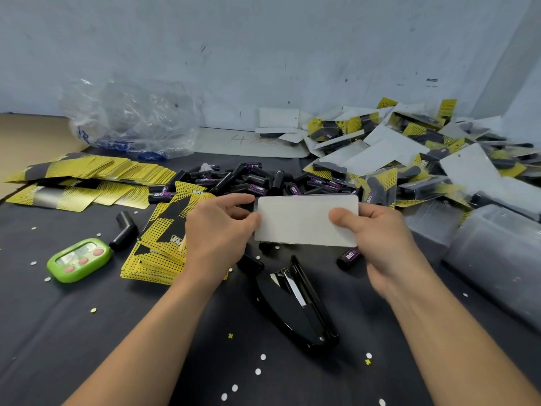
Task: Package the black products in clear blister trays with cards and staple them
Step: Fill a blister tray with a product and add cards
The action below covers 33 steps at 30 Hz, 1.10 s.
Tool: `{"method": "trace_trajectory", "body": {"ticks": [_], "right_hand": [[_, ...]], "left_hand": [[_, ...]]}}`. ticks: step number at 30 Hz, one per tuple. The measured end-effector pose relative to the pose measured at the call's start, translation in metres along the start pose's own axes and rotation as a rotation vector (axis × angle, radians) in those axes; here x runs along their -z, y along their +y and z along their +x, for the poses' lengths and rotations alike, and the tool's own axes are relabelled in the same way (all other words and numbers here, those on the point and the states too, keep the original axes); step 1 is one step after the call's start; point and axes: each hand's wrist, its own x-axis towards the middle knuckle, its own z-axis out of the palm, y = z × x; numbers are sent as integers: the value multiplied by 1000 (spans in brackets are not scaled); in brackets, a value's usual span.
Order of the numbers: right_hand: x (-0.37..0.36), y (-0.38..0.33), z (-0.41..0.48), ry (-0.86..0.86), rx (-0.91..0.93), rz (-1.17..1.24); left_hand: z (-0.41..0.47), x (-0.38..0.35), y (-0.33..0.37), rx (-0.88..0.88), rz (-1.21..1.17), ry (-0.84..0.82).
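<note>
Both hands hold a blister pack (pixel 304 219) above the table, its white card back facing me. My left hand (pixel 219 232) pinches its left edge and my right hand (pixel 377 238) grips its right end with the thumb on the card. A black stapler (pixel 298 306) lies on the dark table just below the pack. Behind the pack sits a pile of loose black products (pixel 248 180). Yellow-and-black cards (pixel 167 244) are stacked under my left wrist. What the pack's front holds is hidden.
Finished packs (pixel 409 148) are heaped at the back right. Clear blister trays (pixel 497 259) stack at the right edge. More yellow cards (pixel 87 177) spread at the left, with a green timer (pixel 79 259) and a crumpled plastic bag (pixel 131 121). Paper dots litter the cloth.
</note>
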Motion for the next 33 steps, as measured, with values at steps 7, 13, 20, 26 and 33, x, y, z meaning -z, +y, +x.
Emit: {"method": "trace_trajectory", "body": {"ticks": [7, 13, 20, 26, 33], "right_hand": [[3, 0, 0, -64, 62, -78], [4, 3, 2, 57, 84, -229], [3, 1, -2, 88, 108, -287], [10, -2, 2, -43, 50, -223], [4, -4, -7, 141, 413, -659]], "left_hand": [[-5, -6, 3, 20, 95, -80], [-5, -3, 4, 92, 24, -68], [-5, -3, 1, 68, -11, -55], [5, 1, 3, 347, -514, -117], [3, -4, -3, 270, -162, 38]]}}
